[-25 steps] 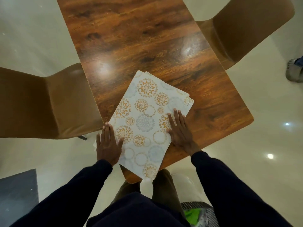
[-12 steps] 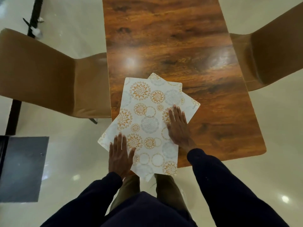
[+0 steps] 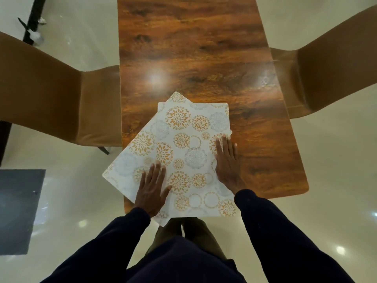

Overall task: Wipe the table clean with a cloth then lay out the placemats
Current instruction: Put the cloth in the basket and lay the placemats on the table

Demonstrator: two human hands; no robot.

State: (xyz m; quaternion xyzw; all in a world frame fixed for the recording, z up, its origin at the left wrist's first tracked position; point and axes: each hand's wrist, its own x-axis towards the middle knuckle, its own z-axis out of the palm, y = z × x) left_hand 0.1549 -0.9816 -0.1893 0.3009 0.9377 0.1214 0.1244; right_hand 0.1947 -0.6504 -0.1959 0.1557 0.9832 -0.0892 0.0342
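A stack of white placemats with orange and grey circle patterns lies at the near end of the wooden table (image 3: 204,48). The top placemat (image 3: 191,144) sits nearly square to the table. A lower placemat (image 3: 126,160) is fanned out to the left, its corner hanging past the table's left edge. My left hand (image 3: 152,188) presses flat on the mats near the front left. My right hand (image 3: 226,160) lies flat on the top mat's right edge, fingers straight. No cloth is in view.
A tan chair (image 3: 51,99) stands at the table's left side and another tan chair (image 3: 330,72) at its right. A dark mat (image 3: 18,209) lies on the glossy floor at the left. My legs stand against the table's near end.
The top placemat has turned clockwise under my right hand and now sits nearly square to the table. The lower mats are fanned out further left under my left hand.
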